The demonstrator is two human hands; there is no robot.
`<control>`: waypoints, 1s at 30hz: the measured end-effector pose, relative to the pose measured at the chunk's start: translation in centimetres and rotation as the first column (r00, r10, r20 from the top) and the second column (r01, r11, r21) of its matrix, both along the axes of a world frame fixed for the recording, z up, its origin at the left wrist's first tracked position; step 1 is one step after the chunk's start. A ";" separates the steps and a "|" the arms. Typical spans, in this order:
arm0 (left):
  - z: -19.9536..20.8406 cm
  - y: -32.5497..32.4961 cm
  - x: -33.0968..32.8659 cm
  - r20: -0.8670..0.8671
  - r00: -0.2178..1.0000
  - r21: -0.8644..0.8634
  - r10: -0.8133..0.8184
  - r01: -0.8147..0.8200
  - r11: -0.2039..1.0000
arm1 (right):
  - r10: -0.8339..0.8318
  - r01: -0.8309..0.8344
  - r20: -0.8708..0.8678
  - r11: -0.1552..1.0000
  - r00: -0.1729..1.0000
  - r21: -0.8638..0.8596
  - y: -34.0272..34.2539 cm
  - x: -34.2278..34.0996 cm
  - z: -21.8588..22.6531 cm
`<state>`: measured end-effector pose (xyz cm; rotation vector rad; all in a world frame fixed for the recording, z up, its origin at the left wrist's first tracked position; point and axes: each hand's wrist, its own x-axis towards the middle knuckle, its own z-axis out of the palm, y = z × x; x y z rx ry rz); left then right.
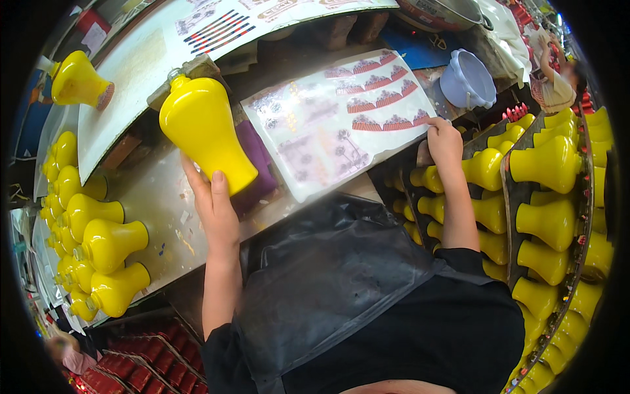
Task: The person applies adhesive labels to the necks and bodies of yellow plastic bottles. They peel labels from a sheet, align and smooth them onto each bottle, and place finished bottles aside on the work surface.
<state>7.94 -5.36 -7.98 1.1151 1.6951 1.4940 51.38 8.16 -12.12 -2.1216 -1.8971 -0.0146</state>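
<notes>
A glossy yellow bottle (207,125) with a narrow neck and wide shoulders lies tilted in front of me. Its neck end meets a brown block (200,69) at the bench. My left hand (215,207) grips the bottle near its base, thumb on the near side and the other fingers partly hidden beneath. To the right lies a white decal sheet (312,141) with curved red-and-purple strips and pale purple prints. My right hand (443,136) is at the sheet's right edge, fingers curled with the fingertips on its corner. A purple cloth (254,157) lies between bottle and sheet.
Several yellow bottles stand at left (102,243), and many fill racks at right (545,223). A lavender bucket (467,79) stands beyond the sheet. A raised white board (144,72) holds more decals and a yellow bottle (80,79). Another person (558,85) is at far right.
</notes>
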 end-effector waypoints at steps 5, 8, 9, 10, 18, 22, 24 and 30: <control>0.0 -0.2 0.1 0.119 0.992 0.031 -0.037 0.034 0.999 | -0.305 0.247 -0.397 0.950 0.866 -0.190 0.9 2.3 -2.9; -0.2 -0.2 0.1 0.104 0.994 0.015 -0.032 0.031 0.999 | -0.423 0.183 -0.743 0.904 0.519 -0.387 1.2 3.0 -3.8; -0.2 -0.2 0.1 0.048 0.999 0.006 -0.016 0.016 1.000 | -0.438 0.156 -0.801 0.898 0.407 -0.411 1.1 3.1 -3.7; -0.3 -0.2 0.1 -0.006 1.000 -0.002 -0.001 0.001 1.000 | -0.456 0.125 -0.844 0.890 0.283 -0.439 0.9 3.1 -3.6; -0.7 -0.4 -0.2 -0.009 1.000 0.019 -0.007 0.007 1.000 | -0.440 0.206 -0.890 0.888 0.119 -0.412 -0.3 1.7 -1.5; -0.7 -0.4 -0.3 0.111 0.993 0.007 -0.024 0.023 1.000 | -0.455 0.185 -0.864 0.888 0.215 -0.422 0.0 1.4 -2.1; -0.7 -0.3 -0.3 0.131 0.991 0.007 -0.025 0.025 1.000 | -0.443 0.150 -0.859 0.896 0.255 -0.418 0.5 1.4 -2.8; -1.0 -0.2 -0.4 0.164 0.986 0.006 -0.039 0.039 0.999 | -0.533 0.138 -0.823 0.846 0.195 -0.515 0.0 2.5 -3.6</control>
